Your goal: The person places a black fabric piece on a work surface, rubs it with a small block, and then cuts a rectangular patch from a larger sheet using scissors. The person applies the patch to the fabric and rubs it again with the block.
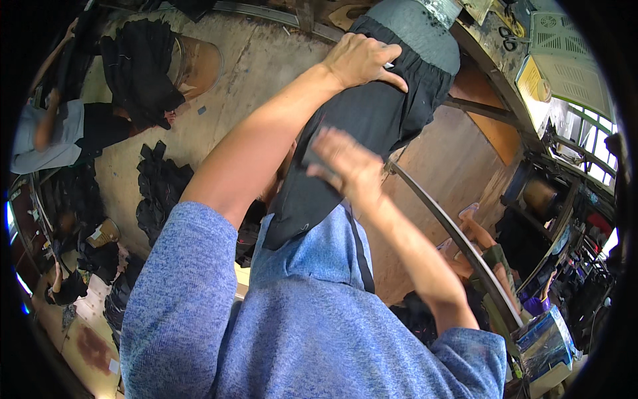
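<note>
Black trousers [352, 110] with a gathered elastic waist are pulled over the rounded end of a grey padded form [415, 40]. Their narrower end hangs toward my body. My left hand [364, 61] is closed on the cloth just below the waistband, thumb pointing right; a small white bit shows by its fingertips. Lower down, my right hand [349, 163] lies over the cloth, blurred by motion, with its fingers stretched out. A greyish smear shows between its thumb and fingers; I cannot make out what it is.
A metal-edged bar [458, 243] runs along my right. Dark garments [143, 63] lie in a heap at the far left beside a round container [199, 66]. A person in a light top [50, 136] is at the left. Scissors [510, 38] lie on the upper-right bench.
</note>
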Motion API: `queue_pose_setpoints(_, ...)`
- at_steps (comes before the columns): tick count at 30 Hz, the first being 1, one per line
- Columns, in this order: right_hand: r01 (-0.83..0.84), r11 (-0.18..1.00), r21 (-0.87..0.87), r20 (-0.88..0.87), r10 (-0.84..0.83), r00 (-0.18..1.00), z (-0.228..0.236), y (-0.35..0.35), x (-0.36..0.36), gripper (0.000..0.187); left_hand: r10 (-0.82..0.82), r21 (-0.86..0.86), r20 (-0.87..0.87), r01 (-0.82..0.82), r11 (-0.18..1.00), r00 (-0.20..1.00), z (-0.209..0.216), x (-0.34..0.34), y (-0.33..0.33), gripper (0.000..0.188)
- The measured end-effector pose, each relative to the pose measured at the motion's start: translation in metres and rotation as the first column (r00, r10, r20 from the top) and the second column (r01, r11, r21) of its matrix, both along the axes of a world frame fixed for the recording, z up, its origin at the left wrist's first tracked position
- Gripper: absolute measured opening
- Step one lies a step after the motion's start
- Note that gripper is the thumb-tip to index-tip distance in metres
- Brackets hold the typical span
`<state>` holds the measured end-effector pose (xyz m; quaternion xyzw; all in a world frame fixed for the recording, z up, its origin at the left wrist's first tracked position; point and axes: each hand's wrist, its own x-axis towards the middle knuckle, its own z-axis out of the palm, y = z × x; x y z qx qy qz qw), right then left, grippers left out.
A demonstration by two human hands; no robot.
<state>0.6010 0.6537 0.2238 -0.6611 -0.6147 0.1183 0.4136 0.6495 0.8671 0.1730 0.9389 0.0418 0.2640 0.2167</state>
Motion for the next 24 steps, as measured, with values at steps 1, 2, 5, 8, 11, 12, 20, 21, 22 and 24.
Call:
queue_pose_setpoints(1, -0.019, 0.997, -0.075, -0.045, 0.015, 0.999, -0.007, -0.018, -0.018, 0.049, -0.006, 0.008, 0.009, 0.006, 1.000, 1.000, -0.001, -0.001, -0.001, 0.070)
queue_pose_setpoints(2, -0.072, 0.996, -0.053, -0.062, 0.069, 0.996, -0.016, -0.037, -0.038, 0.049, 0.001, 0.015, 0.024, -0.002, 1.000, 1.000, 0.000, -0.001, -0.002, 0.069)
queue_pose_setpoints(5, -0.438, 0.838, -0.326, -0.570, 0.196, 0.798, -0.025, -0.088, -0.076, 0.046, 0.006, -0.034, -0.010, -0.006, 0.999, 1.000, 0.011, -0.001, -0.004, 0.068)
queue_pose_setpoints(8, -0.716, 0.597, -0.362, -0.710, 0.321, 0.627, 0.007, -0.105, -0.065, 0.051, 0.020, 0.025, -0.075, -0.018, 1.000, 0.997, 0.038, -0.015, -0.006, 0.063)
queue_pose_setpoints(11, -0.393, 0.808, -0.440, -0.688, -0.022, 0.725, 0.059, -0.083, -0.002, 0.037, 0.321, -0.105, 0.219, -0.305, 0.946, 0.921, 0.061, -0.082, -0.035, 0.043)
queue_pose_setpoints(12, -0.274, 0.810, -0.519, -0.689, -0.207, 0.694, 0.070, -0.066, 0.027, 0.037, 0.496, -0.229, 0.168, -0.455, 0.861, 0.852, 0.066, -0.120, -0.056, 0.038)
queue_pose_setpoints(20, -0.089, 0.822, -0.562, 0.146, 0.205, 0.968, 0.046, 0.080, 0.141, 0.081, 0.511, -0.395, -0.732, -0.892, 0.221, 0.450, 0.015, -0.342, -0.280, 0.065)
queue_pose_setpoints(21, -0.050, 0.786, -0.617, 0.160, 0.187, 0.969, 0.043, 0.088, 0.133, 0.082, 0.508, -0.365, -0.744, -0.901, 0.236, 0.434, 0.010, -0.357, -0.290, 0.065)
queue_pose_setpoints(22, -0.126, 0.695, -0.708, 0.078, 0.255, 0.964, 0.043, 0.089, 0.126, 0.082, 0.548, -0.365, -0.695, -0.885, 0.289, 0.465, 0.005, -0.371, -0.296, 0.066)
queue_pose_setpoints(24, -0.272, 0.540, -0.796, -0.080, 0.352, 0.933, 0.046, 0.072, 0.103, 0.081, 0.514, -0.115, -0.811, -0.938, 0.326, 0.279, 0.016, -0.408, -0.322, 0.066)
